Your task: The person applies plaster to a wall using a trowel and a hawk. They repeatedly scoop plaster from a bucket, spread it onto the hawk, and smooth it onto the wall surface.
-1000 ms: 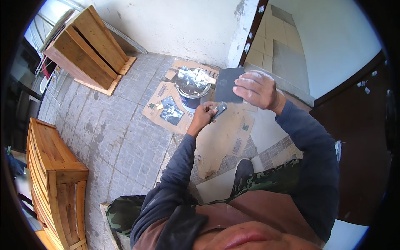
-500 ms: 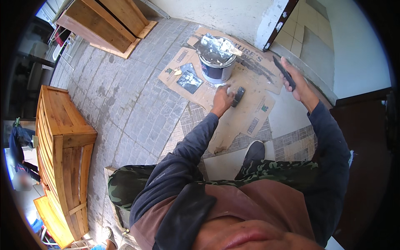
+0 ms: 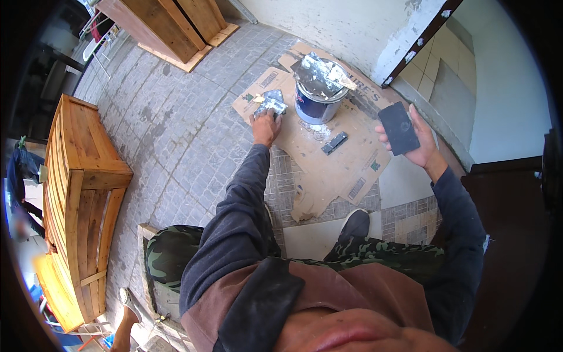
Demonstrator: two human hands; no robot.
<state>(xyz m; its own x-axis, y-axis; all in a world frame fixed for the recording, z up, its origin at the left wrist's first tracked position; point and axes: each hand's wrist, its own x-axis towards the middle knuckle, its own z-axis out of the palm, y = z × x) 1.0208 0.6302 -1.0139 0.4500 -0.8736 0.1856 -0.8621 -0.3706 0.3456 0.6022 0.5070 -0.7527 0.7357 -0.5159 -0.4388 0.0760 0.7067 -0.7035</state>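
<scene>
My left hand reaches down to the cardboard, its fingers closed over the near end of a dark plate smeared with white paste. A small yellowish piece lies at that plate's edge. Raised at the right, my right hand grips a dark rectangular slab, its broad face showing. Between the hands, a dark block rests on the cardboard. Behind it stands a bucket with white paste on its rim, and a paste-covered flat sheet lies across its top.
A white wall and a dark door frame stand beyond the cardboard. Wooden furniture is at the left, with another wooden piece at the far left. Another person is at the left edge. My shoe is near the cardboard.
My left hand has moved left from beside the dark block to the paste-smeared plate. My right hand has turned its slab from edge-on to face-on. The view has shifted slightly.
</scene>
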